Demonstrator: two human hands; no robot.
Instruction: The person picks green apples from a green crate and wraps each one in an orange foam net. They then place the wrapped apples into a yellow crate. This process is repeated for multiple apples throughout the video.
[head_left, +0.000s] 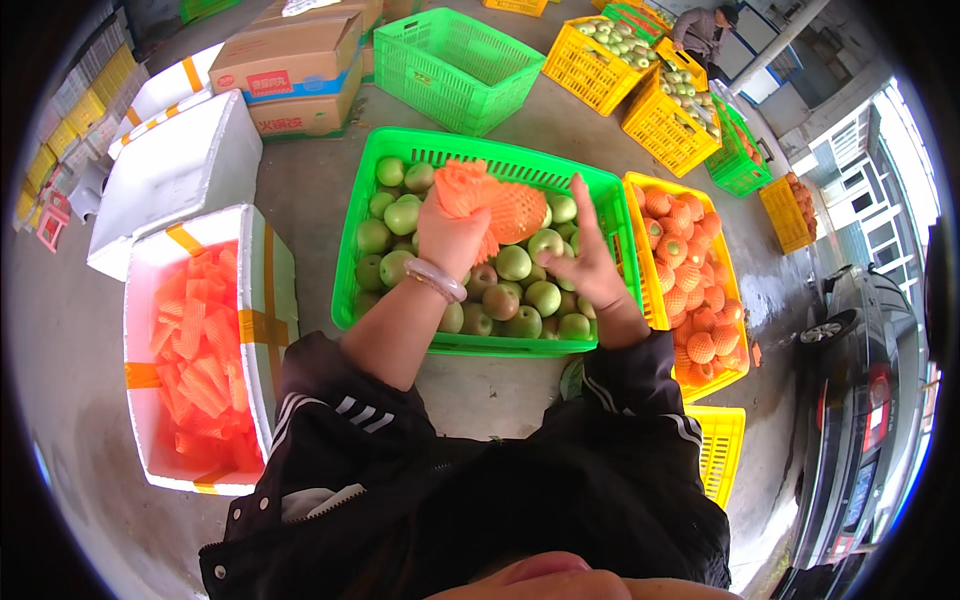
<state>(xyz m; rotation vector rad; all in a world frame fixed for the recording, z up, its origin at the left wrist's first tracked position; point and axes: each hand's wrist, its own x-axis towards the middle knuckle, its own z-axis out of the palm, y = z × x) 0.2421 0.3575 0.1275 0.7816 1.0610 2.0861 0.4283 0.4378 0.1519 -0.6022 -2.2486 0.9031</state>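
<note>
My left hand (452, 232), with a pale bangle on the wrist, grips a bunch of orange foam fruit nets (469, 187). One rounded foam net (519, 214) bulges out to the right of this hand; whether a fruit is inside cannot be told. My right hand (592, 262) is spread with fingers apart, its thumb close to a green apple (546, 244) and perhaps touching it. Both hands are above a bright green plastic crate (480, 346) holding many loose apples (514, 262), green and some reddish.
A white foam box (251, 300) of orange foam nets (202, 352) stands left. A yellow crate (739, 300) of netted fruit (697, 277) adjoins on the right. Beyond are an empty green crate (450, 90), cartons (289, 67), filled yellow crates (596, 75), a person (701, 34) and a car (847, 405).
</note>
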